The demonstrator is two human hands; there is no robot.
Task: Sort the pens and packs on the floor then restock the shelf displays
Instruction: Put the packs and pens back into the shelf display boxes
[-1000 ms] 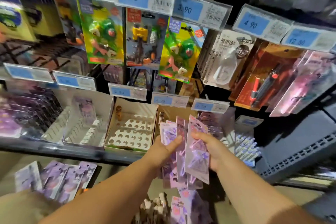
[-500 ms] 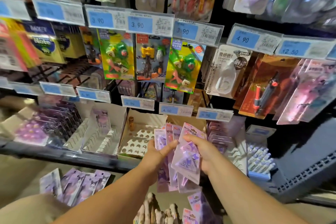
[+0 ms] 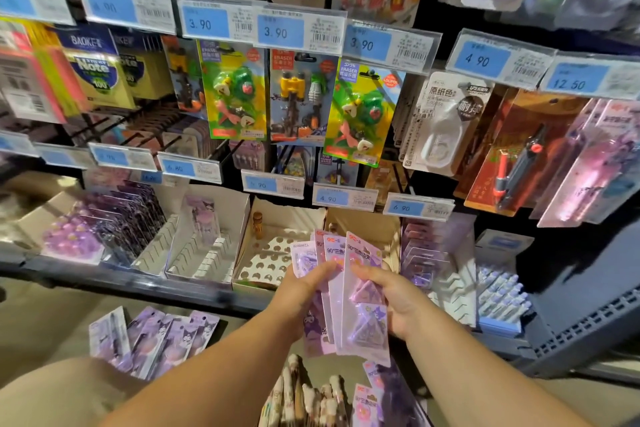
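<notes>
My left hand (image 3: 304, 291) and right hand (image 3: 391, 298) both grip a fan of purple blister packs (image 3: 360, 305). I hold them near the shelf (image 3: 138, 282), in front of the cardboard display box (image 3: 277, 253).

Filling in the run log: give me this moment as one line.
left hand: holding purple packs | right hand: same fan of packs | position: before shelf boxes, above floor | more packs on floor

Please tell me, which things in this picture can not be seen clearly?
- Rear packs, head view: covered by the front pack and both hands.
- Pens on the floor: cut off by the bottom edge.
- Far-left price tags: blurred, unreadable.
- Box behind the packs: contents hidden.
</notes>
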